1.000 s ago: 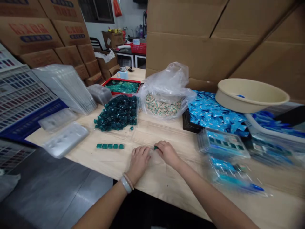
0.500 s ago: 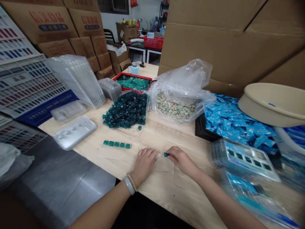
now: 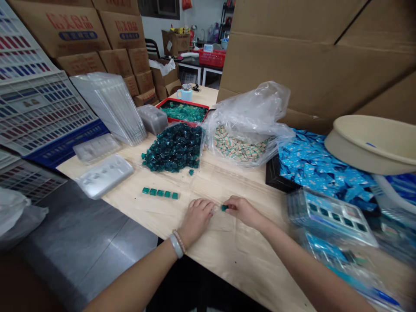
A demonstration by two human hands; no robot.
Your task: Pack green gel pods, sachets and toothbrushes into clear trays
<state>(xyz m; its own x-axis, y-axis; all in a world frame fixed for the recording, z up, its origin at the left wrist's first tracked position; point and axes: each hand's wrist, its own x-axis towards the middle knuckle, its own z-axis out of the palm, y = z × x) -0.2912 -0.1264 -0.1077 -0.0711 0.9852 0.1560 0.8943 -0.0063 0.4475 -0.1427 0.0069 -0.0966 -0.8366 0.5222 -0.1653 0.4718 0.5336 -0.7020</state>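
Note:
My right hand [image 3: 240, 211] pinches a dark-green translucent cube [image 3: 224, 208] between thumb and fingertips, low over a clear plastic tray [image 3: 224, 224]. That tray lies nearly invisible on the wooden table. My left hand [image 3: 197, 216] rests palm down at its left edge, fingers stretched out and holding nothing I can see. Left of it, several green cubes [image 3: 160, 193] lie in a short row. Beyond sits a heap of the same dark-green cubes [image 3: 177, 147] on a clear sheet, with one stray cube [image 3: 191, 172] just in front.
Clear plastic trays [image 3: 104, 175] lie at the left, before a tall stack [image 3: 110, 106]. A plastic bag [image 3: 253, 112] of small wrapped pieces stands behind. To the right are blue sachets [image 3: 321, 162], a beige basin [image 3: 373, 145] and filled trays [image 3: 338, 216]. A red tray [image 3: 185, 112] is farther back.
My right hand has shifted slightly left and up with the green cube, closer to my left hand. My left hand has barely moved. The whole view has shifted slightly.

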